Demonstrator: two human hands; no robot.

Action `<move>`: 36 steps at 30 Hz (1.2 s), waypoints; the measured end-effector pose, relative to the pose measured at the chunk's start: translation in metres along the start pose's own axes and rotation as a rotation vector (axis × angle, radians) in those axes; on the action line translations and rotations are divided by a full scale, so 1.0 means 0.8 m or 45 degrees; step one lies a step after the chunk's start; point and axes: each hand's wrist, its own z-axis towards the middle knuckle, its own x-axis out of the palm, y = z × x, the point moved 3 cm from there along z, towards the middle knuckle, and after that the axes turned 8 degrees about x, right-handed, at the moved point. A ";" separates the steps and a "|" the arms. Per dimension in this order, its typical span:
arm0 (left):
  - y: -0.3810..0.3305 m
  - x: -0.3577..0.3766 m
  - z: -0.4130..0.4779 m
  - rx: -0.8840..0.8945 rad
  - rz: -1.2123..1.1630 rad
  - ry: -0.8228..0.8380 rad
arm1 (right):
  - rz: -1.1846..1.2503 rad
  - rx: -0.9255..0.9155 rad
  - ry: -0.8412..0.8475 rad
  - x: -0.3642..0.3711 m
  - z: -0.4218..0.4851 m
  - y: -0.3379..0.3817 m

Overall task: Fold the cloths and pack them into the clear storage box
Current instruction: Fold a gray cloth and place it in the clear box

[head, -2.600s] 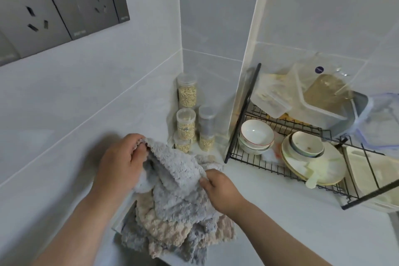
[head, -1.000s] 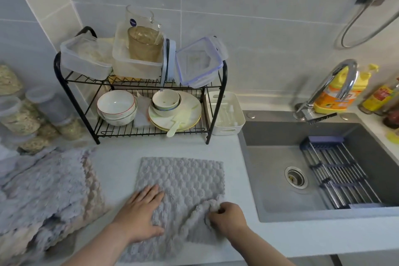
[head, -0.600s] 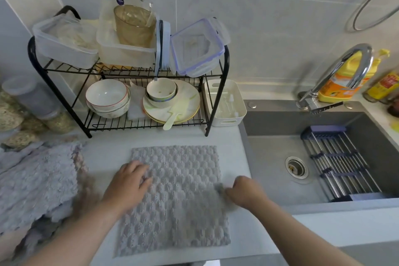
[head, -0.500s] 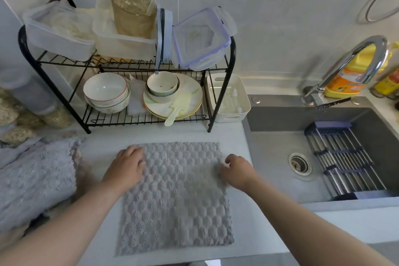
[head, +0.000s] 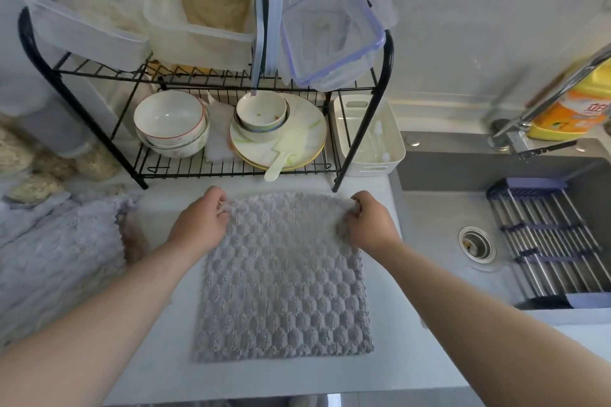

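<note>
Just in front of the dish rack [head: 385, 82], the grey cloth [head: 284, 274] lies spread on the bench [head: 413, 357]. Half a second ago the hands rested partway down its two sides, smoothing it. Now both have moved to the corners nearest the rack. The left hand [head: 198, 225] pinches the left far corner and the right hand [head: 367, 225] pinches the right one, and the edge between them looks slightly raised. I judge the flattening done and the first fold about to begin, probably by drawing that far edge away from the rack, over the half nearest the person. The cloth is roughly square, plush and thick, with a quilted pattern of raised bubbles. It is soft and floppy, so it will likely drape rather than hold a sharp crease. Left of the rack's foot a pile of similar fluffy cloths [head: 56, 258] waits unfolded. Several clear plastic tubs [head: 198, 33] sit on the rack's top shelf, but I cannot tell which, if any, is the storage box, so packing has not started.
</note>
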 end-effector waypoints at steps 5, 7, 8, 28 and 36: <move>-0.019 -0.010 -0.088 0.040 -0.136 0.077 | 0.139 -0.154 0.030 -0.008 -0.069 -0.031; -0.017 -0.006 -0.127 0.064 -0.036 0.163 | 0.081 -0.197 0.073 -0.001 -0.101 -0.055; -0.014 -0.002 -0.144 0.064 0.031 0.225 | 0.032 -0.221 0.115 0.004 -0.115 -0.067; 0.018 0.033 -0.218 0.352 0.304 0.560 | -0.675 -0.663 0.359 0.027 -0.164 -0.128; -0.013 0.017 -0.207 0.527 0.381 0.136 | -0.144 -0.187 0.148 0.015 -0.168 -0.104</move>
